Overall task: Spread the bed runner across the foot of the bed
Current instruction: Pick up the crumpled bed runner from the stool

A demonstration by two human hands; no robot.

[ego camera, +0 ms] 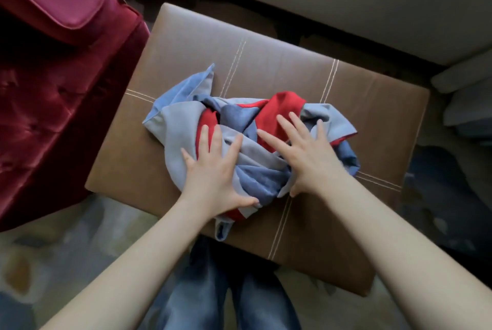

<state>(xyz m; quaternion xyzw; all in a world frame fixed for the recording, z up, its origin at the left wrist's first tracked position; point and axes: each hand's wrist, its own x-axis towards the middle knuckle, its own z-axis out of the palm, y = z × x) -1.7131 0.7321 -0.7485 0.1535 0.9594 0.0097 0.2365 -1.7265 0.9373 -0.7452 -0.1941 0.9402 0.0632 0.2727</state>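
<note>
Bed runner (250, 143), heaped and not yet spread, is pressed flat-fingered by left hand (213, 177) at 8 o'clock and right hand (311, 153) at 3 o'clock.

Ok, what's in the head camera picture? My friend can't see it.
A left hand and right hand rest flat on a crumpled blue, grey and red bed runner on a brown stitched bench. A red armchair stands beside it.
</note>
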